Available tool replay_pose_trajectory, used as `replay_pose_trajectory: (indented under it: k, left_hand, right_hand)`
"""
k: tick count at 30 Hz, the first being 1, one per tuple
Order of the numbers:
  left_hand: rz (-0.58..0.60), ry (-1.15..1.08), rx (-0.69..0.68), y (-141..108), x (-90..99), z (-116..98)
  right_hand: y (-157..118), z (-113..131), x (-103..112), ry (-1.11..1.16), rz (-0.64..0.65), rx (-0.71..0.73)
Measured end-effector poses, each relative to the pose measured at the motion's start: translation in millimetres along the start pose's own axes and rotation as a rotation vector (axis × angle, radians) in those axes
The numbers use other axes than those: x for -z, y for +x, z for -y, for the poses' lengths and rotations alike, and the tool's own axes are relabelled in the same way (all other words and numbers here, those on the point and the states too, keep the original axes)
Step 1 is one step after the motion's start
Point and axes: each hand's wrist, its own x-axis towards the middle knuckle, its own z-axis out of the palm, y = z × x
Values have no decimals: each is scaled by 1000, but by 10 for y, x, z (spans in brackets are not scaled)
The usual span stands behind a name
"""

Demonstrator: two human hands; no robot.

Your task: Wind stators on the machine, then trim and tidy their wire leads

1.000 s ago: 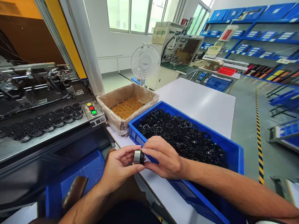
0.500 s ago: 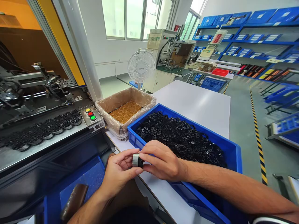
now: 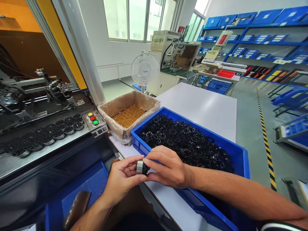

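I see left hand (image 3: 120, 177) and right hand (image 3: 169, 167), fingertips pinched on one silver-black part (image 3: 140, 167), near side of blue crate (image 3: 141, 144). Left of crate: one carton (image 3: 104, 119), three buttons (image 3: 92, 118).

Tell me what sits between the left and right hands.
In the head view, a small silver ring with a black part facing the right hand; the fingers of the left hand hold the ring.

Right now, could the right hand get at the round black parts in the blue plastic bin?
Probably yes: the parts lie uncovered near the right hand, though that hand touches a short silver-and-black cylinder.
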Motion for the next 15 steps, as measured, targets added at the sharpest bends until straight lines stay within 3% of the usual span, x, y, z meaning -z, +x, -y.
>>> replay_pose_trajectory:
  k: [8, 11, 13, 15]
  left_hand:
    - [5, 30, 35, -30, -11, 61]
    - [-1, 95, 6, -46, -20, 80]
    - [-7, 180, -40, -45, 11, 70]
    - [-44, 269, -87, -24, 79, 46]
  right_hand:
    - [6, 76, -58, -40, -36, 35]
    - [23, -43, -25, 0, -3, 4]
    - [10, -267, 64, -13, 68, -144]
    - [-48, -571, 174, -143, 190, -425]
